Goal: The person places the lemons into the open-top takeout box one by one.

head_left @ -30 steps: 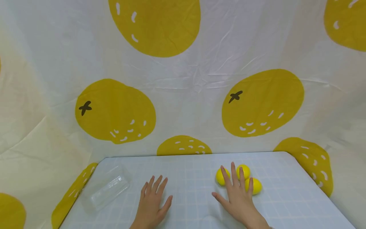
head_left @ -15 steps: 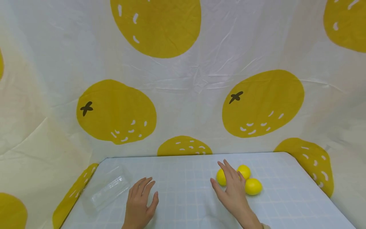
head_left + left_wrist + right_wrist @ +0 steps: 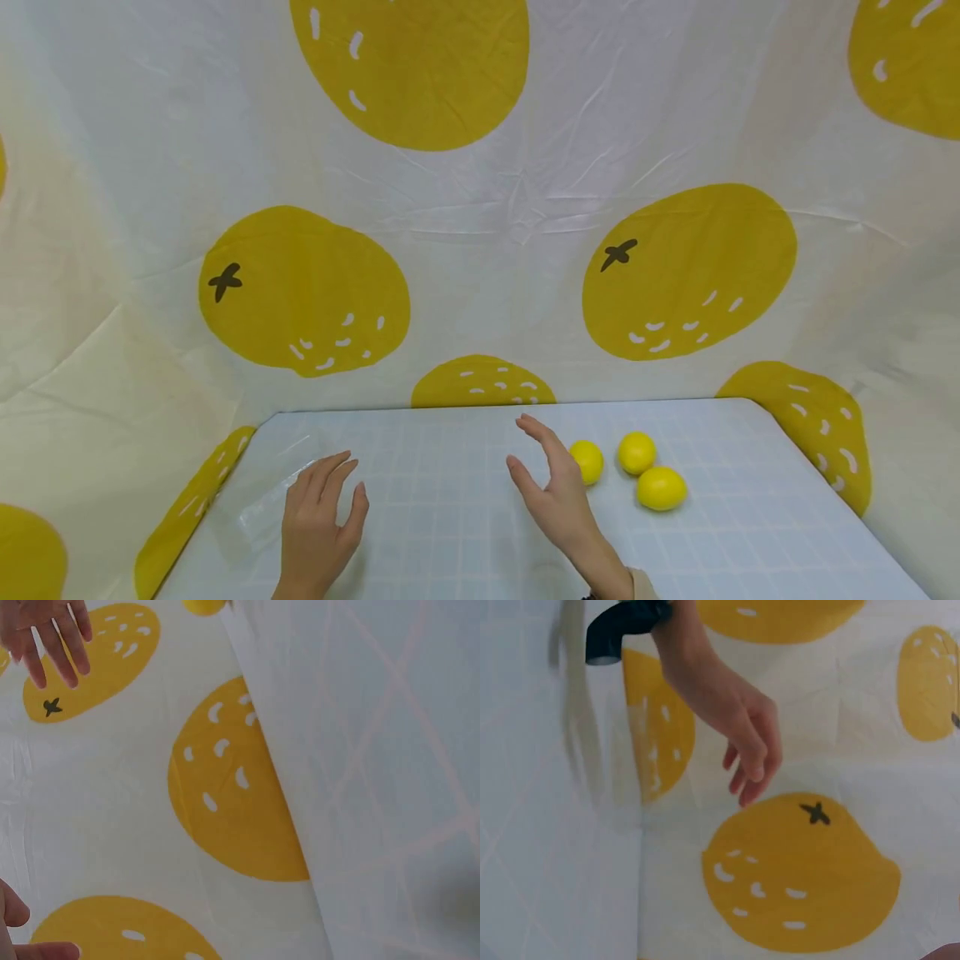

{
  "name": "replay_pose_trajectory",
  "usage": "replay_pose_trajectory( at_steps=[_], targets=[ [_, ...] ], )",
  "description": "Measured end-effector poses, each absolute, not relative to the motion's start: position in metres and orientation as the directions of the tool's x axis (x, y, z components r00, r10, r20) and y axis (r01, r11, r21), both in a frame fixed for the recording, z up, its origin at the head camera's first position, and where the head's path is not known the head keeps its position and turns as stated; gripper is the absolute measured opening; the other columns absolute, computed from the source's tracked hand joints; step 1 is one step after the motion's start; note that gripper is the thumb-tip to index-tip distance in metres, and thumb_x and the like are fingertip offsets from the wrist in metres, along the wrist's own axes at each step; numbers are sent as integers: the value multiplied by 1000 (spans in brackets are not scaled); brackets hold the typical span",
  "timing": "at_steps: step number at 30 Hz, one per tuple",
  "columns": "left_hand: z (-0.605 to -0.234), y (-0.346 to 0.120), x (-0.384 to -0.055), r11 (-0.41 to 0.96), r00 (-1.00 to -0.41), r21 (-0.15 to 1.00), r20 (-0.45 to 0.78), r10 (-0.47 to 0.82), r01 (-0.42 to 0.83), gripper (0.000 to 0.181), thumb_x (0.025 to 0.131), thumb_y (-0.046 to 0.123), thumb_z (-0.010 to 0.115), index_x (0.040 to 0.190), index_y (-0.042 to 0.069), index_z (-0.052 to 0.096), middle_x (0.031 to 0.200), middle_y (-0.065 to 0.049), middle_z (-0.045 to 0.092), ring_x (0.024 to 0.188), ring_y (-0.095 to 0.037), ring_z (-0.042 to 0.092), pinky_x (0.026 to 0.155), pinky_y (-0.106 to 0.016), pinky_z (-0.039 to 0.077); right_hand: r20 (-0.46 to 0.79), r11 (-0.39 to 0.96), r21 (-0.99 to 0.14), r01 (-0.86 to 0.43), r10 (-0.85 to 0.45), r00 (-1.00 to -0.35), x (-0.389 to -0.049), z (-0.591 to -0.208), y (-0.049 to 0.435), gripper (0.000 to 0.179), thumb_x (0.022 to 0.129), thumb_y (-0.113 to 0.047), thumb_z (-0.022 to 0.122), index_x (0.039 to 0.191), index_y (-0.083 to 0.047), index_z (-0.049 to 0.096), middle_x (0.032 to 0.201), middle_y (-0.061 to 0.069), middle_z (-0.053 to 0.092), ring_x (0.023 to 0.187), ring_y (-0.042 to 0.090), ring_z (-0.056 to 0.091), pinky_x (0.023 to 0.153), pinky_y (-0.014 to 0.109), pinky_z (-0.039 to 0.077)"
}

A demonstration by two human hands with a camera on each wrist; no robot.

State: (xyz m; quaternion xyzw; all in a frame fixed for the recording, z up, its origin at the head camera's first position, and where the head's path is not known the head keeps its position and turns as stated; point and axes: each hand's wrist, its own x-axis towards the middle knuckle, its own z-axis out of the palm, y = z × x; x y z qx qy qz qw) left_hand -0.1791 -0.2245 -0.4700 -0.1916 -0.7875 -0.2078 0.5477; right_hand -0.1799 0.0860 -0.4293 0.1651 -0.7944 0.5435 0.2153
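Note:
Above the left part of the table, my left hand (image 3: 318,521) holds nothing, its fingers relaxed and slightly bent. It overlaps the right side of a clear plastic container (image 3: 258,518) in the head view. My right hand (image 3: 558,504), also with nothing in it, is raised near the middle, thumb and fingers spread apart. Just right of it is a yellow lemon (image 3: 588,462), partly covered by the hand. Two more lemons, a rear one (image 3: 637,452) and a front one (image 3: 662,488), lie close together farther right. The right wrist view shows my left hand (image 3: 739,720) hanging with loose fingers.
A pale blue checked cloth covers the table (image 3: 750,517). Behind and at both sides hangs a white curtain (image 3: 495,292) printed with big yellow fruit. A dark wrist-worn device (image 3: 622,630) sits on the left wrist.
Both hands have moved left, the left one toward the container and the right one away from the lemons, which now show more fully. The lemons and container stay put.

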Motion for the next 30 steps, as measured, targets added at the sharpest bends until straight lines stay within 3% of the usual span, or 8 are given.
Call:
replay_pose_trajectory(
  at_steps=[12,16,19,22,27,30],
  targets=[
    [-461,-262,-179,871,-299,146,954,1,468,40,91,29,51,96,-5,71,103,-19,69,91,-42,58,72,-46,37,511,150,-841,-519,-90,-855,-185,-435,32,44,94,-12,67,135,-20,57,136,-8,59,125,17,55,107,49,41],
    [-458,-277,-178,884,-254,158,966,-46,440,40,90,29,51,95,-7,70,102,-21,68,90,-45,56,90,-30,39,491,56,-866,-497,-96,-866,-189,-438,14,39,95,-9,64,133,-17,58,133,-5,60,124,20,56,108,47,40],
    [-459,-288,-179,896,-199,169,976,-93,411,42,90,29,51,96,-8,68,102,-24,67,88,-48,54,104,-18,32,466,-22,-884,-466,-111,-878,-192,-441,0,38,96,-8,62,133,-15,58,134,-2,60,126,23,55,107,41,42],
    [-462,-297,-180,900,-153,212,974,-165,381,42,89,28,52,99,-9,68,105,-27,66,90,-50,54,107,-21,35,446,-101,-894,-436,-134,-885,-196,-446,-13,38,97,-6,60,135,-9,56,137,2,58,128,28,53,104,32,44],
    [-472,-311,-180,876,-179,322,945,-274,358,45,86,26,54,110,-10,65,113,-28,64,100,-52,53,109,-28,35,377,-291,-905,-310,-209,-902,-204,-462,-33,44,98,-4,55,141,3,46,147,11,48,138,32,41,106,27,42],
    [-479,-314,-178,850,-231,399,913,-335,344,50,85,25,55,120,-9,61,121,-28,61,107,-50,50,109,-29,34,306,-410,-893,-185,-253,-918,-207,-473,-43,47,100,-7,52,144,5,40,152,12,41,143,32,33,110,28,37]
  ],
)
